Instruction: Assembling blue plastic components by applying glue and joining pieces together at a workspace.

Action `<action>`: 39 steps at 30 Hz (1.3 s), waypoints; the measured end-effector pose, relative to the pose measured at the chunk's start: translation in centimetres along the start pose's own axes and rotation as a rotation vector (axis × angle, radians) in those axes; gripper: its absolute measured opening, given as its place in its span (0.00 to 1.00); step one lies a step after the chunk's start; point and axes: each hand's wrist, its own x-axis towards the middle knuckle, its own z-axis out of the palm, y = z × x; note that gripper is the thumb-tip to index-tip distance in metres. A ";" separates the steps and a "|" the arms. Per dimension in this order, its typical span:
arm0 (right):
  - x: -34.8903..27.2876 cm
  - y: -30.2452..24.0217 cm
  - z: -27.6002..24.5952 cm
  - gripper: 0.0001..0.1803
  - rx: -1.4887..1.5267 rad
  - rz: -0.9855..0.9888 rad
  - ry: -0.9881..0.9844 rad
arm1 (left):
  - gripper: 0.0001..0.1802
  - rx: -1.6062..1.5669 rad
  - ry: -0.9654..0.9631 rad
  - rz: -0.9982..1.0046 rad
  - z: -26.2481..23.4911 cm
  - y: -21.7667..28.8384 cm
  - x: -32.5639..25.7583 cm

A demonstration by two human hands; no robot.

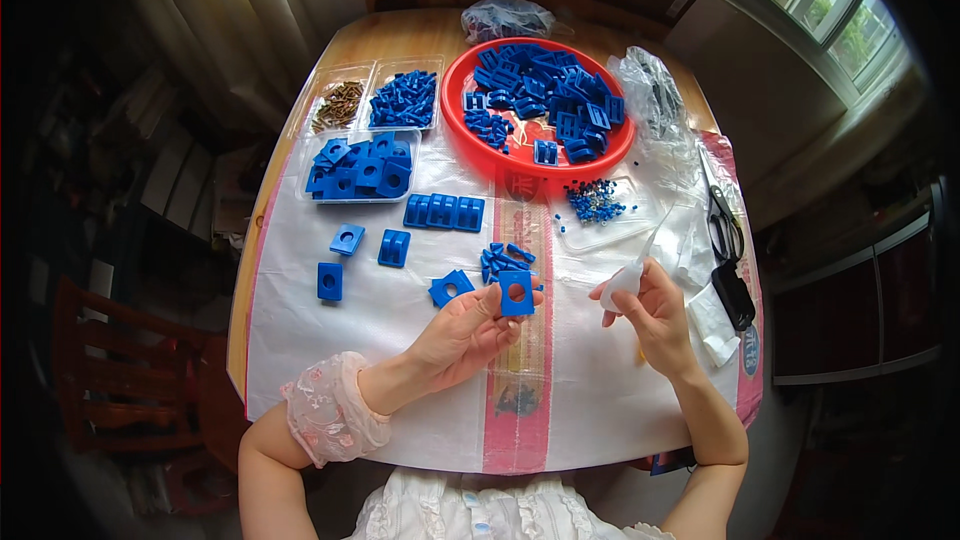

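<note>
The blue plate point(517, 307) is up over the near middle of the table, its round hole facing the person. The left hand point(462, 334) has it pinched between thumb and fingers. Over to its right, the right hand point(656, 316) is closed around a white bottle point(622, 287), whose thin nozzle points up and away.

Just behind the plate lies a loose pile of blue pegs point(503, 259), with a second plate point(446, 288) near them on the white sheet point(420, 422). Further left are two more holed pieces, a ridged block point(394, 248) and a row of ridged blocks point(444, 212).

Behind those, a clear tub point(413, 162) is full of holed plates, near screws point(338, 106) and small blue parts point(404, 98). The red basin point(520, 168) holds a heap of blue pieces. Tiny beads point(594, 202) lie in front of it; scissors point(722, 225) rest at the right edge.
</note>
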 end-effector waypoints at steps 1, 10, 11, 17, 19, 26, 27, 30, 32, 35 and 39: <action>-0.2 0.3 0.0 0.06 0.007 0.017 -0.008 | 0.28 -0.006 -0.024 0.008 -0.2 0.0 0.1; -0.8 2.6 -1.0 0.12 0.016 0.057 0.068 | 0.26 0.031 0.042 0.137 0.5 1.2 -0.4; -0.9 2.7 -1.0 0.12 0.058 0.075 0.084 | 0.26 0.028 0.038 0.134 0.4 1.3 -0.4; -0.9 2.8 -1.3 0.19 0.128 0.117 0.127 | 0.26 0.010 0.021 0.110 -0.3 1.3 -0.5; -0.9 2.9 -1.3 0.17 0.165 0.093 0.140 | 0.27 -0.001 0.037 0.097 -0.4 1.2 -0.4; -0.7 3.0 -1.4 0.13 0.276 0.017 0.160 | 0.27 -0.045 -0.019 0.072 -0.5 1.2 -0.3; -0.7 3.0 -1.4 0.12 0.288 0.017 0.165 | 0.27 -0.052 -0.019 0.068 -0.5 1.2 -0.3; -0.8 2.9 -1.5 0.12 0.283 -0.012 0.173 | 0.27 -0.064 -0.025 0.047 -0.5 1.2 -0.1; -0.8 2.7 -1.5 0.12 0.274 -0.013 0.195 | 0.27 -0.067 -0.027 0.040 -0.5 1.1 -0.1; -0.8 2.6 -1.4 0.12 0.245 -0.053 0.208 | 0.27 -0.070 -0.031 0.035 -0.6 1.1 0.0; -0.8 2.4 -1.3 0.12 0.196 -0.111 0.217 | 0.27 -0.078 -0.033 0.029 -0.6 1.0 0.0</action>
